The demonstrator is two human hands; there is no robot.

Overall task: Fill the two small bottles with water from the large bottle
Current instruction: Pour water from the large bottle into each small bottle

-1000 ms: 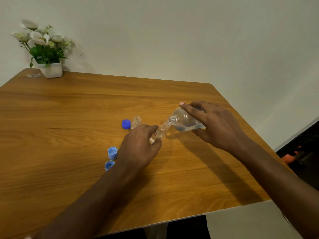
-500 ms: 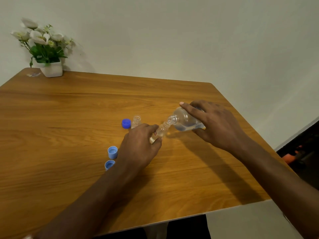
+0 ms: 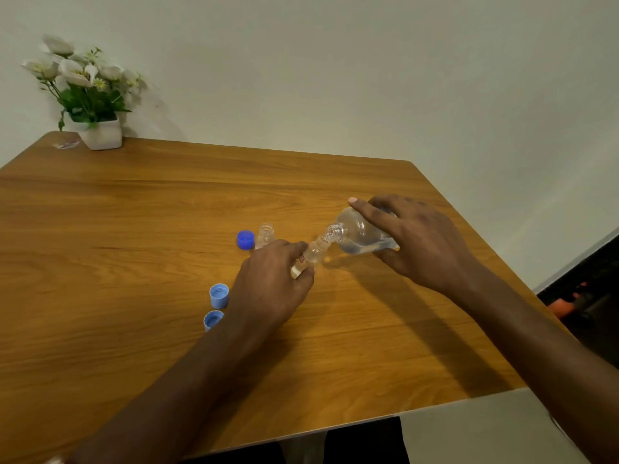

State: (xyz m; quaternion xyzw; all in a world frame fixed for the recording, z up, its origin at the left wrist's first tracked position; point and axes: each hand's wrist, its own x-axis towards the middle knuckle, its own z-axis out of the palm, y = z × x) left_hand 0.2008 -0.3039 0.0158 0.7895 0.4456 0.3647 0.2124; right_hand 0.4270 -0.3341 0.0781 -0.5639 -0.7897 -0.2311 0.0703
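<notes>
My right hand (image 3: pixel 422 242) grips the large clear bottle (image 3: pixel 358 234), tipped on its side with its open mouth pointing left. That mouth meets the neck of a small clear bottle (image 3: pixel 313 254), which my left hand (image 3: pixel 271 283) holds tilted toward it. Water lies in the lower side of the large bottle. A second small bottle (image 3: pixel 266 233) stands uncapped and upright just behind my left hand.
A dark blue cap (image 3: pixel 245 239) lies beside the standing small bottle. Two light blue caps (image 3: pixel 218 295) (image 3: pixel 212 319) sit left of my left wrist. A white pot of flowers (image 3: pixel 100 132) stands at the wooden table's (image 3: pixel 134 229) far left corner.
</notes>
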